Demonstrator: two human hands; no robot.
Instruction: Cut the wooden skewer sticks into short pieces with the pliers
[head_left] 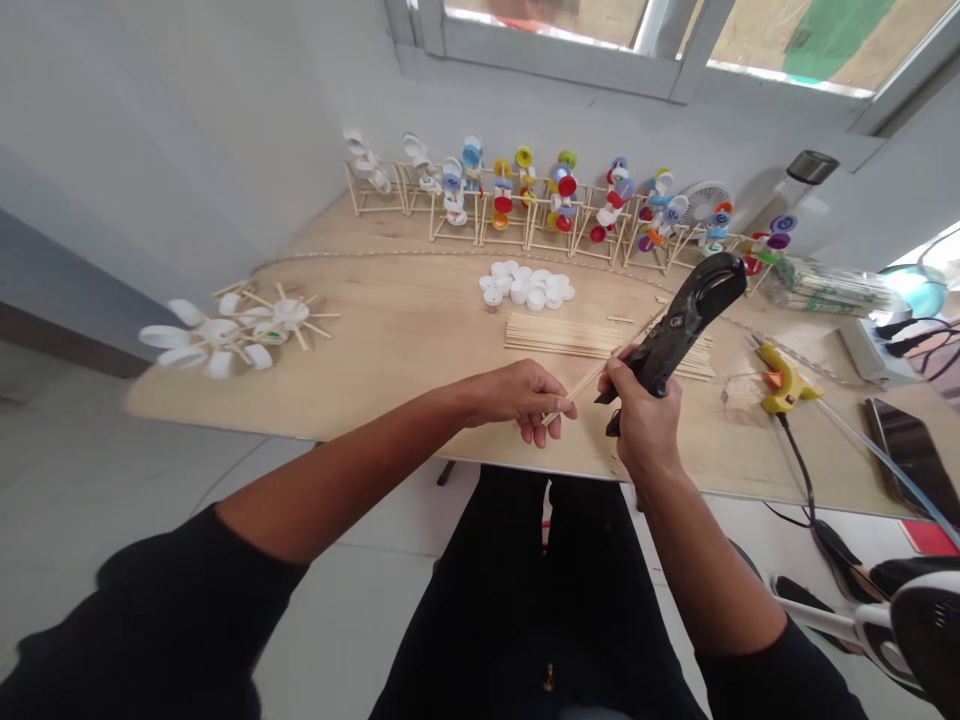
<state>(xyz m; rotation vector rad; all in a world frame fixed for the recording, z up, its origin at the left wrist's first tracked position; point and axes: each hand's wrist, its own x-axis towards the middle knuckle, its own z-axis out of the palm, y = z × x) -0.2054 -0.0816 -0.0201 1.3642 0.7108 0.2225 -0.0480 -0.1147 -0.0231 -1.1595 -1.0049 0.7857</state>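
Observation:
Near the table's front edge, my left hand (534,402) pinches one end of a thin bamboo stick (583,384), perhaps more than one. The stick slants up to the right, passing by the fingers of my right hand (646,420). That hand is wrapped around a black hand cutter (681,322), its handles pointing up and its dark jaws down beside the stick. Just beyond my hands lies a row of loose bamboo sticks (559,335). A cluster of white bottle caps (529,285) sits behind them.
Several stick frames with coloured cap wheels (502,195) line the wall. White cap wheels (217,332) lie at the left. To the right are a yellow glue gun (781,378), a phone (913,445), a power strip (870,350), bagged sticks (832,287) and a small fan (705,203).

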